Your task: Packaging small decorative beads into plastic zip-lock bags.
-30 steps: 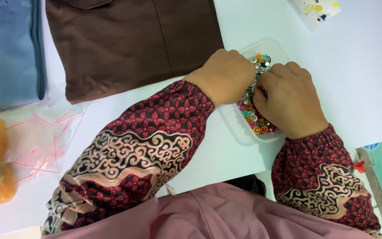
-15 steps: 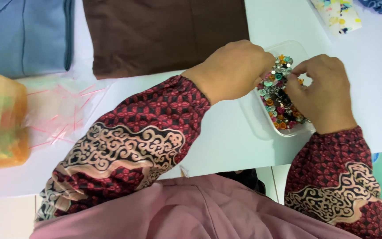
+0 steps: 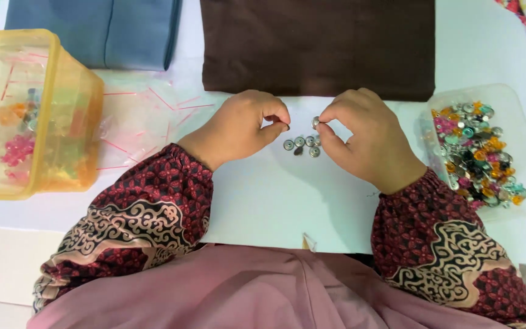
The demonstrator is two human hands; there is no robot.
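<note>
Silver stud [image 3: 315, 122] pinched in right hand [image 3: 366, 143]; tiny piece pinched in left hand [image 3: 241, 128]; more studs [image 3: 301, 145] scattered between, on table [image 3: 275, 201].

Seen from a single head-worn camera, looking almost straight down onto a white table [image 3: 263, 201]. Close range, with patterned sleeves [image 3: 135, 225] filling the lower edge nearest the lens and brown cloth [image 3: 318, 45] along the table's far side, at top.

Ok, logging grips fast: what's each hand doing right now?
Left hand: fingertips pinched shut, contents too small to tell.
Right hand: pinching a small silver button above the loose ones.
</note>
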